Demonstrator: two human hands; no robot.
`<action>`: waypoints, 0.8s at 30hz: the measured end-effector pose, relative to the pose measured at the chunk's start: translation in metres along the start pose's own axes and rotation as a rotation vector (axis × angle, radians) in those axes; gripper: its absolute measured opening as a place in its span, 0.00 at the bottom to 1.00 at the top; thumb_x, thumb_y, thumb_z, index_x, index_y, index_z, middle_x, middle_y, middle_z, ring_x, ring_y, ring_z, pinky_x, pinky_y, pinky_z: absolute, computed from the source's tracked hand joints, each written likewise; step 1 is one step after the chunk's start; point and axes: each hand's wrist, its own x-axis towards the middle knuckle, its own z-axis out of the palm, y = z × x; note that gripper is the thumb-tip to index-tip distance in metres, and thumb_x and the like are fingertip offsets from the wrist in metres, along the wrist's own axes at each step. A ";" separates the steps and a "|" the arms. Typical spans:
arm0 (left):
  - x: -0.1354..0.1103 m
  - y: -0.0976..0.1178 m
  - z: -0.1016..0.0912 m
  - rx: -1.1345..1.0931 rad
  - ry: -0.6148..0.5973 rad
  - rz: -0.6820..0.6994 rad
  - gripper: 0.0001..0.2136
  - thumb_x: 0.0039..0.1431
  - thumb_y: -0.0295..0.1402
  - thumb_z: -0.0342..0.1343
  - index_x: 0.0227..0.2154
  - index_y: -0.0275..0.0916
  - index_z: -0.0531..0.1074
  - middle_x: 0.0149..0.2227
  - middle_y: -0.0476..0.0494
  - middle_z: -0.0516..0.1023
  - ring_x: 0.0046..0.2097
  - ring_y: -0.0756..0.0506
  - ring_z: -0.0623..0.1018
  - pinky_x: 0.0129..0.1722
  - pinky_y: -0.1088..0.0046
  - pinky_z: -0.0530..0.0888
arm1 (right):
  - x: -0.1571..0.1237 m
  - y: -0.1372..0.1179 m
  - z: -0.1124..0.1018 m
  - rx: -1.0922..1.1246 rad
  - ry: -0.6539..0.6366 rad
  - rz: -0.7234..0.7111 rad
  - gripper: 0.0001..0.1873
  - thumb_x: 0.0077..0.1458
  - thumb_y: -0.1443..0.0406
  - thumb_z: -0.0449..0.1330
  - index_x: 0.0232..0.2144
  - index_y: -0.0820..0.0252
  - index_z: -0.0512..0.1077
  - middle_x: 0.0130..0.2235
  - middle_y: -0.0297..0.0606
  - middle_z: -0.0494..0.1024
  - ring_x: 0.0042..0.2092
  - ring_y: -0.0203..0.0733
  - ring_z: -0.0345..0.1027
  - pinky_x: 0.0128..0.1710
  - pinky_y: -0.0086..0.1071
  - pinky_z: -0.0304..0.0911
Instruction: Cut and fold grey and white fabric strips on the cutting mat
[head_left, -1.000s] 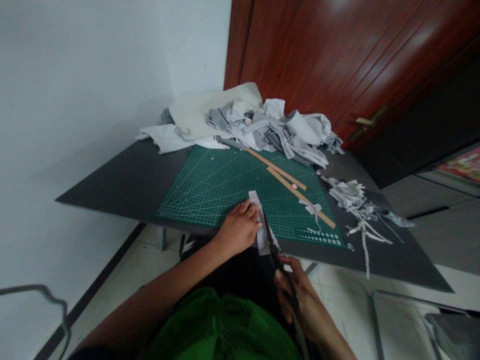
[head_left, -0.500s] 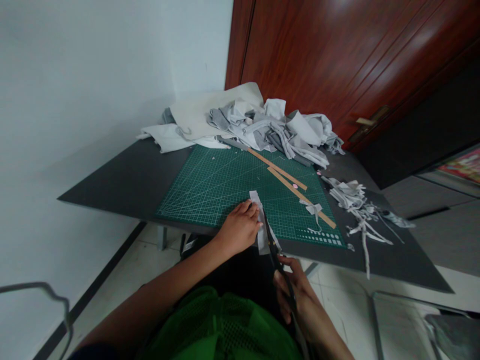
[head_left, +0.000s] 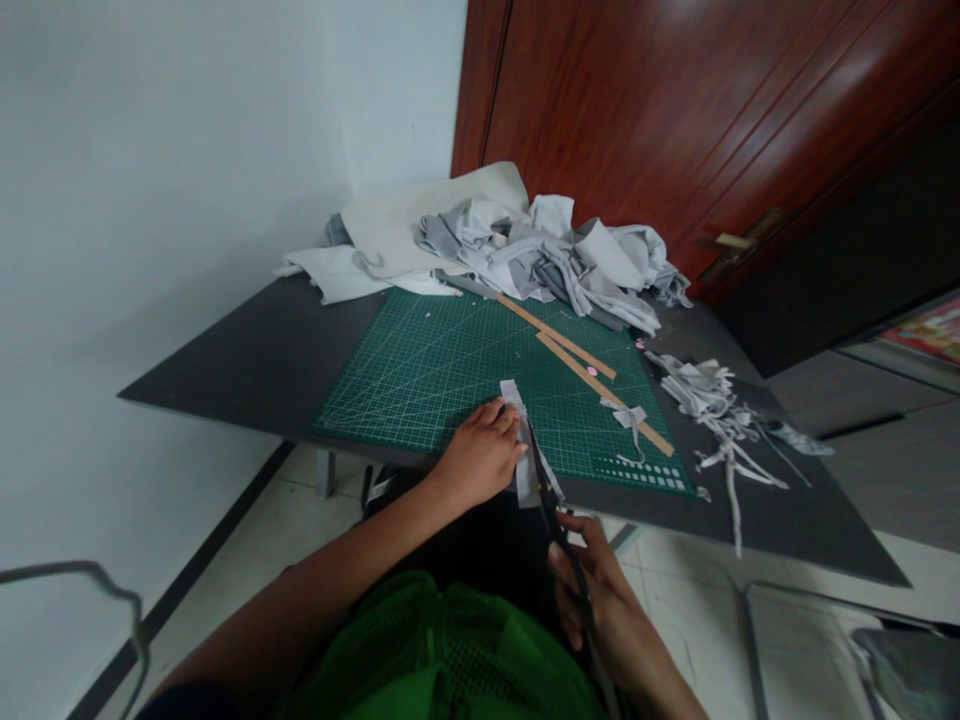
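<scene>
A narrow pale grey fabric strip [head_left: 527, 483] lies over the front edge of the green cutting mat [head_left: 420, 370], its lower end hanging past the table. My left hand [head_left: 484, 450] presses on the strip with its fingers together and slightly bent, holding it down. Dark scissors [head_left: 550, 510] are gripped by my right hand [head_left: 592, 585], below the table's front edge. Their blades point away from me along the strip's right side, where a thin sliver of fabric parts from it. My fingers partly hide the strip's middle.
Grey and white fabric pieces [head_left: 540, 250] are heaped at the back by the wall and door. Two thin wooden strips [head_left: 570, 360] lie on the mat, with small scraps [head_left: 630, 415] near one. Fabric offcuts [head_left: 701, 390] pile on the dark table [head_left: 232, 350] at right.
Both hands, the strip and the scissors look almost the same as before. The whole view has shifted very slightly.
</scene>
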 end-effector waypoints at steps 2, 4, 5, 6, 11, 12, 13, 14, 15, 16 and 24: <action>0.000 0.000 0.000 0.004 0.004 0.002 0.20 0.71 0.37 0.47 0.58 0.29 0.70 0.62 0.32 0.72 0.67 0.37 0.66 0.67 0.57 0.63 | 0.000 0.001 0.001 0.012 0.007 0.003 0.38 0.54 0.40 0.62 0.55 0.53 0.56 0.21 0.18 0.63 0.16 0.27 0.49 0.14 0.22 0.49; 0.000 -0.001 0.000 0.010 0.003 0.003 0.20 0.72 0.37 0.47 0.58 0.29 0.71 0.62 0.33 0.72 0.67 0.37 0.66 0.67 0.58 0.62 | 0.001 0.001 0.001 0.023 0.011 0.007 0.39 0.54 0.39 0.63 0.55 0.53 0.56 0.21 0.18 0.63 0.16 0.27 0.48 0.14 0.22 0.49; 0.000 -0.001 0.001 0.013 0.002 0.004 0.20 0.72 0.37 0.47 0.58 0.29 0.71 0.62 0.33 0.72 0.67 0.37 0.66 0.67 0.58 0.62 | 0.001 0.001 0.001 0.027 0.010 0.007 0.39 0.54 0.39 0.63 0.56 0.53 0.56 0.20 0.18 0.62 0.16 0.27 0.48 0.14 0.22 0.48; -0.001 -0.001 0.001 0.017 0.001 0.006 0.21 0.72 0.38 0.47 0.58 0.29 0.71 0.62 0.33 0.72 0.67 0.36 0.66 0.67 0.58 0.62 | 0.001 0.000 0.001 0.029 0.003 0.006 0.39 0.54 0.39 0.63 0.56 0.53 0.56 0.20 0.17 0.62 0.16 0.28 0.48 0.14 0.22 0.49; -0.001 -0.001 0.003 0.021 0.004 0.009 0.21 0.72 0.38 0.46 0.58 0.28 0.71 0.62 0.33 0.72 0.67 0.36 0.65 0.68 0.57 0.62 | -0.001 -0.001 0.001 0.037 -0.004 -0.009 0.37 0.56 0.41 0.63 0.56 0.53 0.56 0.19 0.17 0.61 0.16 0.28 0.48 0.14 0.22 0.50; -0.001 -0.001 0.002 0.020 0.002 0.006 0.21 0.72 0.38 0.46 0.59 0.28 0.70 0.62 0.33 0.72 0.67 0.36 0.65 0.68 0.57 0.62 | -0.002 -0.001 0.002 0.033 -0.002 -0.012 0.37 0.56 0.42 0.63 0.56 0.54 0.56 0.19 0.17 0.61 0.16 0.28 0.48 0.14 0.22 0.50; -0.001 -0.001 0.002 0.018 -0.001 0.003 0.21 0.72 0.37 0.46 0.59 0.28 0.70 0.62 0.33 0.71 0.67 0.36 0.65 0.68 0.57 0.62 | -0.002 -0.001 0.002 0.031 -0.002 -0.016 0.36 0.56 0.42 0.63 0.56 0.54 0.56 0.19 0.17 0.61 0.16 0.28 0.48 0.14 0.22 0.50; 0.000 -0.001 0.002 0.015 -0.005 0.000 0.22 0.72 0.37 0.46 0.59 0.28 0.70 0.63 0.33 0.71 0.67 0.35 0.65 0.67 0.57 0.62 | -0.002 -0.001 0.002 0.033 -0.005 -0.019 0.36 0.56 0.43 0.63 0.56 0.54 0.57 0.18 0.17 0.61 0.16 0.28 0.48 0.14 0.21 0.50; 0.000 -0.001 0.001 0.013 -0.010 -0.002 0.22 0.72 0.38 0.46 0.59 0.27 0.69 0.63 0.33 0.71 0.67 0.35 0.65 0.67 0.57 0.63 | -0.002 -0.001 0.002 0.039 -0.007 -0.023 0.35 0.57 0.43 0.64 0.55 0.54 0.57 0.18 0.16 0.61 0.16 0.28 0.48 0.14 0.21 0.50; 0.000 0.000 0.001 0.010 -0.013 -0.004 0.22 0.72 0.37 0.46 0.59 0.27 0.69 0.63 0.33 0.71 0.67 0.35 0.65 0.67 0.57 0.63 | -0.002 -0.001 0.002 0.052 -0.009 -0.025 0.35 0.56 0.44 0.64 0.55 0.53 0.57 0.18 0.17 0.61 0.16 0.28 0.48 0.14 0.21 0.51; 0.000 -0.001 0.001 0.005 0.017 0.011 0.21 0.72 0.38 0.47 0.57 0.29 0.71 0.61 0.32 0.72 0.66 0.35 0.66 0.66 0.56 0.64 | 0.005 -0.009 -0.005 0.206 -0.003 0.024 0.33 0.47 0.44 0.70 0.47 0.51 0.63 0.24 0.20 0.65 0.15 0.25 0.49 0.11 0.19 0.50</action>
